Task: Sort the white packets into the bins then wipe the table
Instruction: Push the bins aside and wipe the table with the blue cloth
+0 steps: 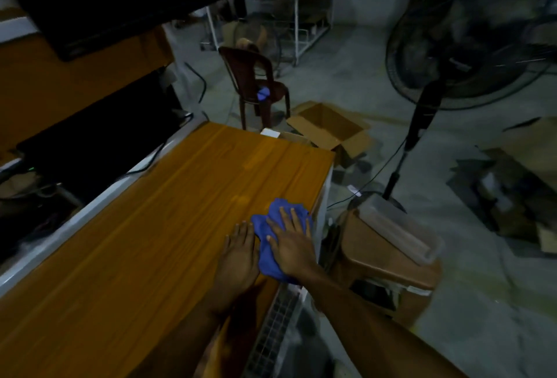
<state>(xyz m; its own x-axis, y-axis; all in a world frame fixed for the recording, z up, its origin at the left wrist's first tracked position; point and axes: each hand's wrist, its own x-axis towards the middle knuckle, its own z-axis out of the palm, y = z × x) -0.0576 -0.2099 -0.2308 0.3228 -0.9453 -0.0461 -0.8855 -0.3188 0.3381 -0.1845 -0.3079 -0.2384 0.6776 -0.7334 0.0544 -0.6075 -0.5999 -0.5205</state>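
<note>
A blue cloth lies crumpled on the orange wooden table, close to the table's right edge. My right hand presses flat on the cloth with straight, spread fingers. My left hand lies flat on the bare wood just left of the cloth, its fingers straight and touching the cloth's edge. No white packets show on the tabletop. A small white thing sits at the table's far corner; I cannot tell what it is.
A brown bin with a clear lid stands on the floor right of the table. An open cardboard box and a dark red plastic chair lie beyond the far end. A standing fan is at the right. Dark monitors line the left.
</note>
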